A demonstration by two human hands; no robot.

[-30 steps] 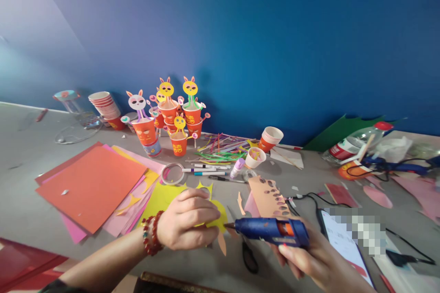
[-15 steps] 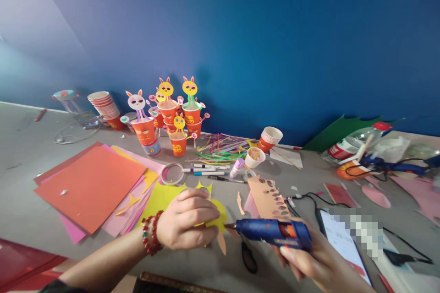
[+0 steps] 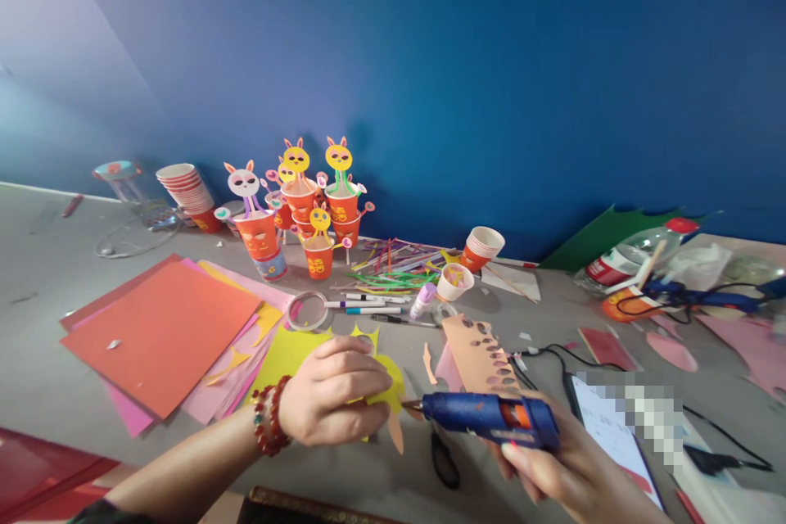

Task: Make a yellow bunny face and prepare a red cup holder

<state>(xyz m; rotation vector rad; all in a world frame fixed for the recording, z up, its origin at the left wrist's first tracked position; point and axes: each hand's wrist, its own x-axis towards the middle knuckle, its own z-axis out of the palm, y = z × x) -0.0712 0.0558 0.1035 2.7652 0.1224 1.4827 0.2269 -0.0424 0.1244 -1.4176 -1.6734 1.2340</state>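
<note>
My left hand (image 3: pixel 341 393) is closed, fingers curled, on a yellow paper cutout (image 3: pixel 395 397) whose rounded edge shows past the fingertips. A narrow peach paper ear (image 3: pixel 396 434) sticks out below it; whether it is joined is hidden. In my right hand (image 3: pixel 553 467) is a blue hot glue gun (image 3: pixel 485 417), its nozzle pointing left at the cutout's edge. I cannot tell whether the tip touches. Beneath my left hand lies a yellow sheet (image 3: pixel 291 352) with scalloped cuts. A peach sheet (image 3: pixel 472 348) with ear-shaped holes lies behind the glue gun, and dark-handled scissors (image 3: pixel 445 463) rest below it.
Red cups with paper bunny figures (image 3: pixel 319 258) stand at the back. Coloured sheets (image 3: pixel 165 336) are piled left. Pens (image 3: pixel 374 311), a tape roll (image 3: pixel 308 311) and a glue stick (image 3: pixel 422 300) lie mid-table. A phone (image 3: pixel 614 442), cables and a bottle (image 3: pixel 639 250) are right.
The glue gun has shifted very slightly to the right. My left hand stays in place on the yellow cutout, and the view has drifted a little.
</note>
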